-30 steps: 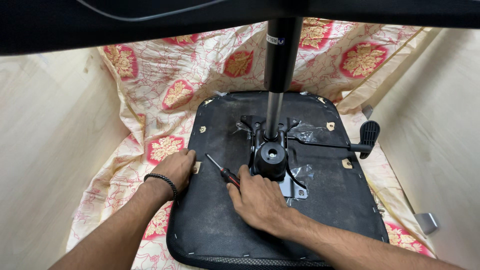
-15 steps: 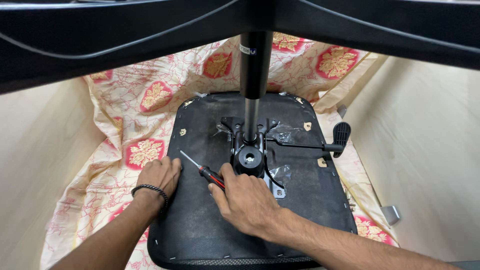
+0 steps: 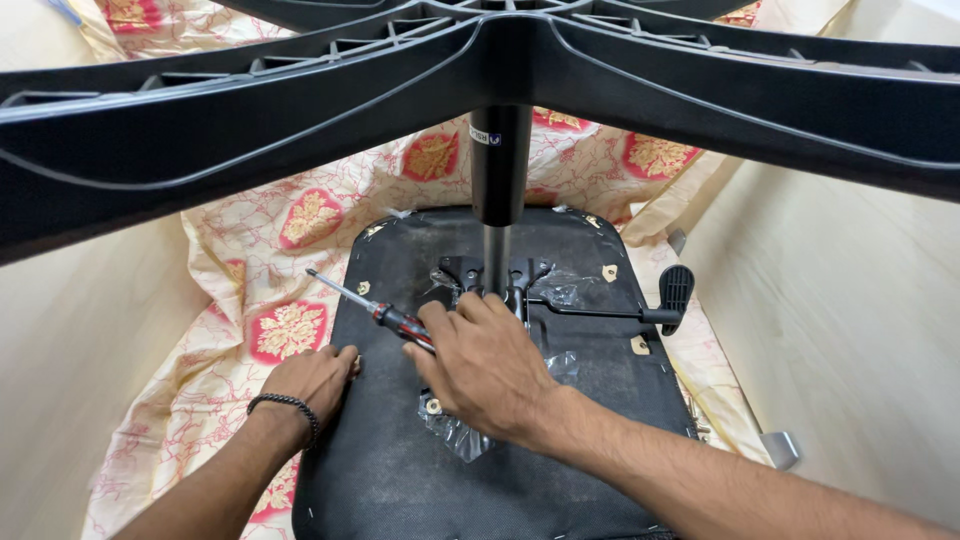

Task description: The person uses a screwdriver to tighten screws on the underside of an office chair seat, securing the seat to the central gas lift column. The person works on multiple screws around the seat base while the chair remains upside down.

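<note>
An upturned black chair seat (image 3: 400, 470) lies on a patterned cloth. A gas-lift column (image 3: 497, 190) rises from its metal mechanism plate (image 3: 530, 275) to a black star base (image 3: 300, 110) overhead. My right hand (image 3: 485, 365) rests on the seat at the foot of the column and grips a screwdriver (image 3: 375, 310) with a red-and-black handle, its shaft pointing up and left. My left hand (image 3: 315, 378), with a dark bead bracelet on the wrist, presses on the seat's left edge.
A black lever with a paddle handle (image 3: 676, 285) sticks out to the right of the mechanism. Crumpled clear plastic (image 3: 455, 430) lies under my right hand. The cream and red floral cloth (image 3: 270, 300) covers the floor. A small metal part (image 3: 780, 448) lies at right.
The view has dropped closer, so the star base now fills the top. My right hand has moved up to the column with the screwdriver; my left hand stays on the seat edge.
</note>
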